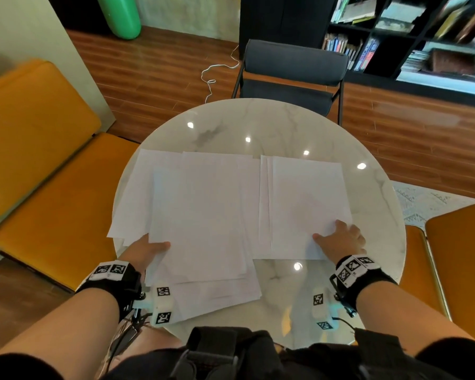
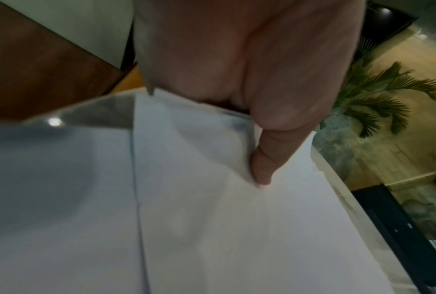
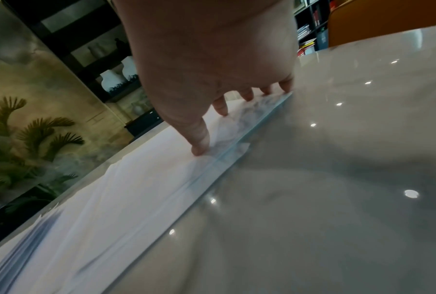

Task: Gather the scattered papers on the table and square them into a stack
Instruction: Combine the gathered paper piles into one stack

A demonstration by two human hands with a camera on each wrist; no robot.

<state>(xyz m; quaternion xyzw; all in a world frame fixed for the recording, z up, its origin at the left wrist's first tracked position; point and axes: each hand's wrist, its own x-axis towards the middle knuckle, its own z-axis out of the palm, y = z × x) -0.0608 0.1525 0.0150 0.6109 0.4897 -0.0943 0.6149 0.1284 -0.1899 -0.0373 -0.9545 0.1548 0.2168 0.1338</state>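
Several white sheets lie fanned over the round marble table (image 1: pixel 258 119) in two loose groups. The bigger left group (image 1: pixel 209 215) overhangs the table's near-left edge. My left hand (image 1: pixel 151 249) pinches its left edge, thumb (image 2: pixel 262 165) on top of the paper (image 2: pixel 237 228) and fingers hidden beneath. The smaller right group (image 1: pixel 305 204) lies flat beside it, slightly overlapping. My right hand (image 1: pixel 340 237) rests on that group's near right corner, its spread fingertips (image 3: pixel 199 147) pressing down on the sheets (image 3: pixel 136 189) beside the bare tabletop (image 3: pixel 337 179).
A dark chair (image 1: pixel 294 75) stands across the table. Orange seats flank it on the left (image 1: pixel 39 160) and right (image 1: pixel 461 256). A bookshelf (image 1: pixel 409 37) lines the far wall, and a white cable (image 1: pixel 217 69) lies on the wooden floor.
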